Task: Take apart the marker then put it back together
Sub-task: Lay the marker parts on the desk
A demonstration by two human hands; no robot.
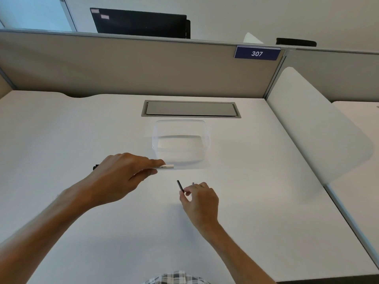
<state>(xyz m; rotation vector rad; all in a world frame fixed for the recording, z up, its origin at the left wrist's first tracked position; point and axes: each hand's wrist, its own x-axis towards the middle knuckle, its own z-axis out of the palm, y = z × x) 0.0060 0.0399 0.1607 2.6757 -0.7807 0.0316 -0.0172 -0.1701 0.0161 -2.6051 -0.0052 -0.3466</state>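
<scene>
One head-worn wide-angle view looks forward and steeply down onto the bench [256,201] from close above. Both forearms enter from 6 o'clock. The partition wall [123,66] closes the scene at 12 o'clock, lines bowing near the edges.

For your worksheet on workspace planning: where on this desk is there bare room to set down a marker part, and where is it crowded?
Bare desk lies right of the right hand, out to the white side panel. More lies left of the left hand, and between the forearms. It is crowded around the marker barrel, the thin dark part and the clear container.
</scene>
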